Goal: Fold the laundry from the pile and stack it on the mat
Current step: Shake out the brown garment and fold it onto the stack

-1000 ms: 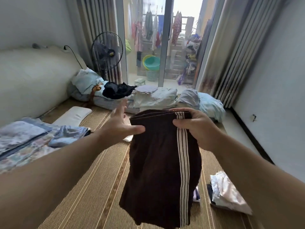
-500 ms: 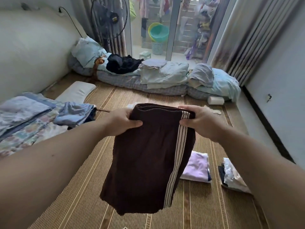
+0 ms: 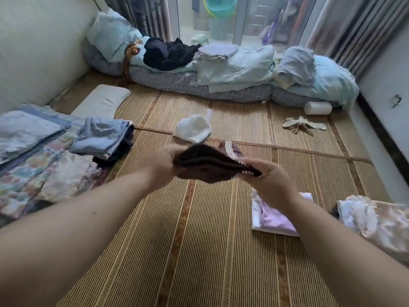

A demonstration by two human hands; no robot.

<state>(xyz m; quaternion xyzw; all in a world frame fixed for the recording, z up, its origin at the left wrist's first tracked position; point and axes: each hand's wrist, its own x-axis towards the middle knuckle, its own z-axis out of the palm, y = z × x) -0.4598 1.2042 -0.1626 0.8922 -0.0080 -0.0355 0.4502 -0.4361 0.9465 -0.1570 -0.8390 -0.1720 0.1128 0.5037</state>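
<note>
Blurred by motion: the dark brown white-striped cloth garment (image 3: 208,165) — its folds unreadable. The right forearm partly hides the folded lilac garment (image 3: 272,218). The top edge cuts off the teal plastic basin (image 3: 221,6).

There are two hands, a left hand (image 3: 162,161) and a right hand (image 3: 269,180), one pair of brown striped shorts (image 3: 205,166), one white crumpled cloth (image 3: 193,128), one lilac folded garment (image 3: 273,220), one paper roll (image 3: 317,108) and one white pillow (image 3: 101,100).

open mat (image 3: 199,251) mid-floor; lilac stack (image 3: 274,220) right, blue pile (image 3: 101,138) left.

Left hand (image 3: 164,161) and right hand (image 3: 269,177) gripping dark striped shorts (image 3: 208,165), above woven mat (image 3: 199,240)
</note>
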